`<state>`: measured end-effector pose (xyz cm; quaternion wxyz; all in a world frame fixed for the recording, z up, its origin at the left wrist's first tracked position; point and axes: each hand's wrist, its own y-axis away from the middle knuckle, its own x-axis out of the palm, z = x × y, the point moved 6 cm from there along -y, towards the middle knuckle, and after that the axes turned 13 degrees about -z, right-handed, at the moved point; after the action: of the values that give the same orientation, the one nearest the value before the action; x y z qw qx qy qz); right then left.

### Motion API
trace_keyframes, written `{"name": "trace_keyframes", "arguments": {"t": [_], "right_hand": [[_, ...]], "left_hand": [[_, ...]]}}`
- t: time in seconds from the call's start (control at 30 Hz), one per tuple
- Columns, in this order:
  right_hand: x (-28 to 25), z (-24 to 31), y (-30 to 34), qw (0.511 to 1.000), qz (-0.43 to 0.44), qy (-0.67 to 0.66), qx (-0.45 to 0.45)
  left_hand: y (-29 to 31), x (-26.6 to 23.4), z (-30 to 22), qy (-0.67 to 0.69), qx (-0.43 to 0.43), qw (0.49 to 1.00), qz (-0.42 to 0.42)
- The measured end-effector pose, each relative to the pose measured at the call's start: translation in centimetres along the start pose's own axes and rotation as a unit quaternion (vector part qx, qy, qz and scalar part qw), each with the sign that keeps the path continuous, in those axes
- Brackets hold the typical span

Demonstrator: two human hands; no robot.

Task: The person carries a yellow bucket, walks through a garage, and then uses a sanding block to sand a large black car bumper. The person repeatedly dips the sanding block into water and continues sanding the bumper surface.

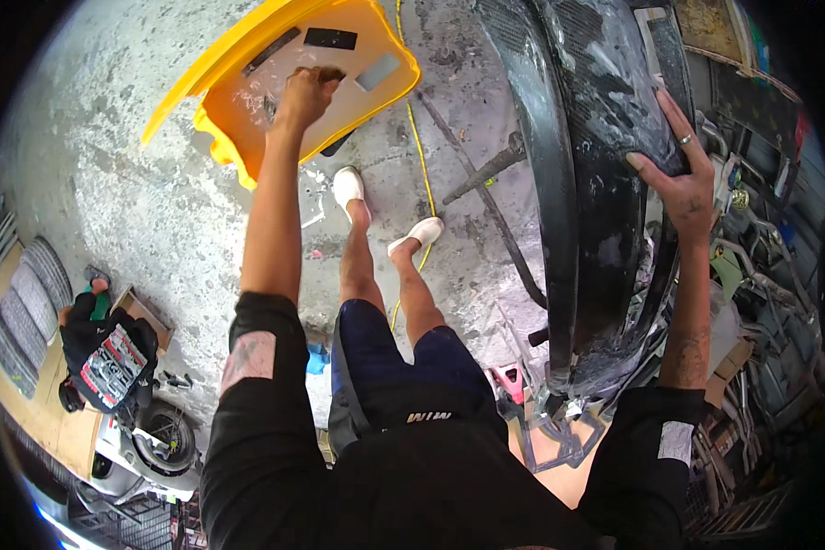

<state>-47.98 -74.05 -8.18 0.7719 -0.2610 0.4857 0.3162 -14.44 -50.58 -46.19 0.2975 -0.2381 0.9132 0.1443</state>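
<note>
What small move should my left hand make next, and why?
Probably lift the brown piece toward the black panel: your left hand seems to grip it over the yellow part, while your right hand rests on the panel.

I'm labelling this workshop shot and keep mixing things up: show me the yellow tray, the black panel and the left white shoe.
Yellow tray (224, 60): head view, on its left rim.
Black panel (602, 176): head view, middle of its surface.
Left white shoe (346, 186): head view, on its upper.

yellow shell (213, 69), black panel (605, 151) with grey smears, white shoes (349, 188), navy shorts (366, 344)
</note>
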Motion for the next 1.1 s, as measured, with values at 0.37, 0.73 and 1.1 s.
{"name": "trace_keyframes", "arguments": {"t": [0.37,0.73,1.1], "right_hand": [[1.7,1.7,-1.0,0.997,-0.042,-0.047,-0.034],[1.5,0.6,-0.5,0.999,-0.030,-0.041,-0.019],[0.9,-0.3,-0.1,0.998,-0.038,-0.042,-0.016]], "left_hand": [[13.1,-3.5,-31.2,0.201,0.133,0.870,-0.431],[15.1,-3.0,-32.2,0.194,0.063,0.849,-0.487],[17.7,-0.3,-34.3,0.168,0.025,0.876,-0.452]]}}
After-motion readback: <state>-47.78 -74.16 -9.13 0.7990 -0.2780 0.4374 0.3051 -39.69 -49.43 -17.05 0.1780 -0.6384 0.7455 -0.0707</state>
